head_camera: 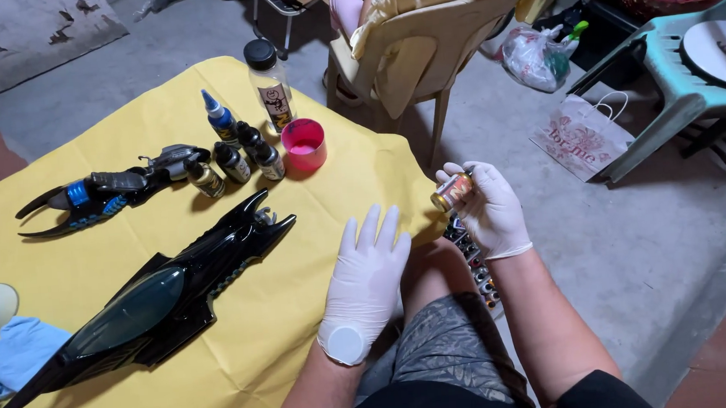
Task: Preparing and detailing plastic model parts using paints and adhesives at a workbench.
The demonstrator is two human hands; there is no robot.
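Fingers (468, 175) of right hand (491, 209) wrap small paint bottle (451, 192).

1 head-worn camera looks steeply down, close over the yellow table (178, 341), probably from a seated height.

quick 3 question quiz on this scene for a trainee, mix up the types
1. True or false: the right hand holds a small bottle out past the table edge.
2. What does the left hand rest on? A) the yellow cloth B) the black model car C) the pink cup
3. Fill in: the tallest bottle, with a black cap, stands right beside the pink ____.

Key: 1 true; 2 A; 3 cup.
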